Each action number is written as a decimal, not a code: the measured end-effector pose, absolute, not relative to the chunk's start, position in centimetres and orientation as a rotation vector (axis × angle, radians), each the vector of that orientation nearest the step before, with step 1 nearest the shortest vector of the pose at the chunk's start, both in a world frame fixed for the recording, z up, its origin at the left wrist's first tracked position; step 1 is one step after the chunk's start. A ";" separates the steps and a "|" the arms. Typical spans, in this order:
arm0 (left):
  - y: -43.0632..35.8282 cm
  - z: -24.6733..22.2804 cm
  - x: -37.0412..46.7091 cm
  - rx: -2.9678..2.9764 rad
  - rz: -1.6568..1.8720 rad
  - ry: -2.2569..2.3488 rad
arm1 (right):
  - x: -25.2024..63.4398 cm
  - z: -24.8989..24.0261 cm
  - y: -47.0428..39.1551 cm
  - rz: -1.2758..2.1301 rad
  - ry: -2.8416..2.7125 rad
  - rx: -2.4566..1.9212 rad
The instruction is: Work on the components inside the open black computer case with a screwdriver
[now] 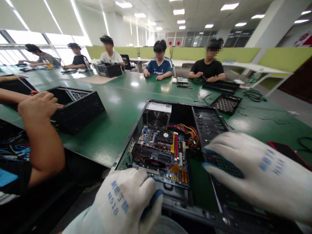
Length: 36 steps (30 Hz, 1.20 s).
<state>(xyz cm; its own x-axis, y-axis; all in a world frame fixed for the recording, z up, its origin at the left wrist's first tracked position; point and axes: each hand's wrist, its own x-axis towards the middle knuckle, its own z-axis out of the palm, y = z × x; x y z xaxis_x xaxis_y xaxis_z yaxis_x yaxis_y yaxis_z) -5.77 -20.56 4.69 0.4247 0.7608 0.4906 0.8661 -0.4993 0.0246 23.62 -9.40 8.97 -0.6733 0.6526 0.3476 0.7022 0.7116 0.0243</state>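
An open black computer case [170, 201] lies on the green table in front of me. Inside it are a blue motherboard [161, 175], a graphics card [153, 156], a power supply [158, 113] at the back left and coloured cables [188, 130]. My left hand [129, 198], in a white glove with blue printing, is at the case's near left edge, fingers curled; whatever they hold is hidden. Over the drive bay side at the right, my right hand [243, 165], also gloved, has its thumb and fingers apart with nothing between them.
At the left, a person's bare hand [40, 105] rests near another black case [78, 113]. A black tray [226, 103], loose cables [254, 95] and a red-edged dark object [290, 152] lie to the right. Several people sit across the green table [117, 94].
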 end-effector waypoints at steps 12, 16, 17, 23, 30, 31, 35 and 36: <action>-21.0 5.0 -5.4 -2.433 -0.714 -1.554 | 10.2 3.8 2.8 -0.163 -3.266 -1.254; -21.2 5.2 -5.4 -2.440 -0.698 -1.631 | 10.4 4.6 2.6 -0.209 -3.214 -1.215; -21.2 5.3 -5.4 -2.446 -0.681 -1.640 | 10.7 5.1 2.5 -0.229 -3.190 -1.221; -21.2 5.3 -5.4 -2.471 -0.659 -1.642 | 12.8 8.1 2.3 -0.312 -2.888 -1.309; -21.0 4.9 -5.6 -2.487 -0.786 -1.650 | 13.7 9.5 2.6 -0.017 -2.389 -1.289; -21.1 5.1 -5.6 -2.503 -0.805 -1.656 | 13.8 9.5 2.6 -0.009 -2.335 -1.280; -20.3 7.0 -5.6 -2.636 -0.775 -1.736 | 13.9 9.3 2.9 -0.014 -2.196 -1.240; -19.8 7.6 -5.6 -2.665 -0.726 -1.759 | 13.9 9.3 3.0 -0.010 -2.174 -1.243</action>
